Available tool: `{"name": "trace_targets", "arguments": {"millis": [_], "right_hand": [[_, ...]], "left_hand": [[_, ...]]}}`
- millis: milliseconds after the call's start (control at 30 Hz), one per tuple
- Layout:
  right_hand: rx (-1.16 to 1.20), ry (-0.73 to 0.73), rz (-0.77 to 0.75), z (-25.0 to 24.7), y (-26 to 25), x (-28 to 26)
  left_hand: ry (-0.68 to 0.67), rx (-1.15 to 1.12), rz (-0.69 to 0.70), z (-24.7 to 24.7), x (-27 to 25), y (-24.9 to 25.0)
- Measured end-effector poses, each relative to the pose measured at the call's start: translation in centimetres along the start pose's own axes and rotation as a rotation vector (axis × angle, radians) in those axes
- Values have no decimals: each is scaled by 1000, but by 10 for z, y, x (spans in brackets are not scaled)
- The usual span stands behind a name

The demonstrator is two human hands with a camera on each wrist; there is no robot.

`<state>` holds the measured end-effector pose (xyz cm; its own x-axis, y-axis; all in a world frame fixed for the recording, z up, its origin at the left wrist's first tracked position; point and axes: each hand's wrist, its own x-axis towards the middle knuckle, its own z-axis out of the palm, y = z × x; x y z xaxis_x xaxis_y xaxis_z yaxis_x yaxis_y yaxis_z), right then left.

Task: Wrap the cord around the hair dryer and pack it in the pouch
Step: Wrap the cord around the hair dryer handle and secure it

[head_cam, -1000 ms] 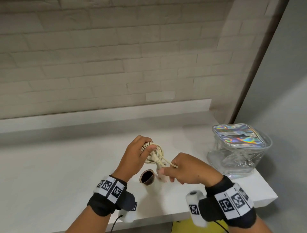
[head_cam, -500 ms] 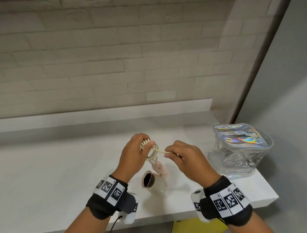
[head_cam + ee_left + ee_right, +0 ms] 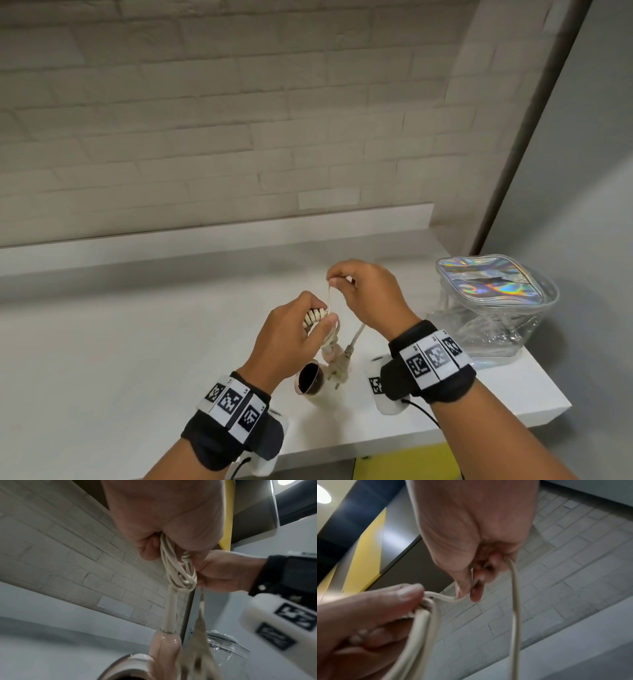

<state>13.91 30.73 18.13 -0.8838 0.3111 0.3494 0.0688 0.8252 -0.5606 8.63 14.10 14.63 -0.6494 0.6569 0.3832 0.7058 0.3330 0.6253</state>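
A small pink hair dryer [image 3: 317, 377] hangs nozzle-down just above the white counter [image 3: 137, 359], its dark round opening facing me. My left hand [image 3: 301, 329] grips a bundle of cream cord coils [image 3: 315, 316] above it; the left wrist view shows the coils [image 3: 178, 573] and the pink dryer handle [image 3: 164, 646]. My right hand [image 3: 356, 291], higher and to the right, pinches the free cord [image 3: 514, 601] between thumb and fingers. The plug [image 3: 339, 368] dangles below the hands beside the dryer. The clear pouch [image 3: 493, 308] with a holographic top stands on the right.
A low white ledge [image 3: 205, 233] and a pale brick wall [image 3: 239, 120] run behind the counter. The counter's right end lies just past the pouch, with a grey wall [image 3: 582, 205] beyond. A yellow surface [image 3: 404, 464] shows under the front edge.
My right hand has risen from low near the dryer to above my left hand, drawing the cord end upward. The plug now hangs free below. The left hand kept gripping the coils.
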Motion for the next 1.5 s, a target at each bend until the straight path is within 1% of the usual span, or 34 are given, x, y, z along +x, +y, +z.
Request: {"name": "trace_targets", "arguments": {"millis": [33, 100, 200, 267, 333, 367, 433, 500, 533, 567, 667, 700, 733, 833, 900, 1000, 1033, 1100, 1167, 1200, 1233, 1267, 1300, 1333, 1367, 1400, 1433, 1467, 1500], "right_hand": [[40, -91, 9, 4, 2, 3], [234, -247, 26, 13, 6, 5], [504, -373, 64, 23, 12, -3], [576, -468, 79, 31, 14, -13], [619, -527, 125, 35, 13, -24], [668, -532, 165, 36, 12, -28], [831, -490, 264, 34, 8, -34], [1003, -438, 351, 32, 3, -38], [1023, -414, 374, 31, 0, -39], [962, -377, 380, 32, -3, -39], [574, -256, 300, 33, -13, -39], [535, -243, 280, 33, -16, -39], [558, -243, 290, 32, -18, -39], [711, -306, 390, 29, -20, -38], [766, -333, 448, 31, -18, -33], [863, -371, 554, 34, -18, -29], [920, -406, 584, 34, -17, -29], [1070, -504, 582, 34, -12, -31], [1185, -551, 526, 33, -9, -32], [1174, -549, 486, 32, -9, -33], [1094, -528, 434, 31, -11, -34], [960, -477, 382, 30, -13, -35], [809, -392, 344, 29, -15, -36], [671, -266, 333, 28, -15, -37], [585, -106, 327, 26, -17, -38], [551, 42, 311, 23, -19, -39], [547, 123, 283, 20, -22, -38], [559, 121, 270, 19, -24, -39], [596, 54, 268, 19, -27, -40]], "left_hand": [[8, -51, -15, 0, -1, 1], [34, -205, -54, 2, -3, 4], [79, -364, -88, 8, -5, 4], [121, -405, -138, 11, -6, 0], [177, -404, -180, 13, -6, -7], [207, -396, -199, 13, -5, -10], [258, -364, -228, 12, -2, -15], [270, -337, -242, 12, 0, -18], [258, -335, -246, 13, 1, -18], [242, -327, -250, 14, 1, -18], [213, -218, -229, 19, 1, -15], [216, -170, -208, 19, 1, -14], [220, -129, -188, 19, 1, -13], [228, -56, -146, 15, 0, -11], [222, -56, -142, 15, -1, -10], [210, -172, -163, 15, 0, -11], [192, -228, -168, 14, 1, -12], [142, -313, -168, 12, 1, -16], [118, -335, -181, 10, 1, -17], [121, -327, -190, 10, 1, -18], [128, -317, -200, 10, 2, -19], [136, -306, -212, 10, 2, -21], [143, -290, -219, 10, 3, -22], [153, -267, -215, 9, 4, -24], [169, -235, -204, 9, 4, -27], [188, -200, -187, 10, 5, -28], [210, -164, -171, 11, 6, -27], [233, -128, -164, 12, 7, -25], [257, -94, -167, 14, 9, -24]]}}
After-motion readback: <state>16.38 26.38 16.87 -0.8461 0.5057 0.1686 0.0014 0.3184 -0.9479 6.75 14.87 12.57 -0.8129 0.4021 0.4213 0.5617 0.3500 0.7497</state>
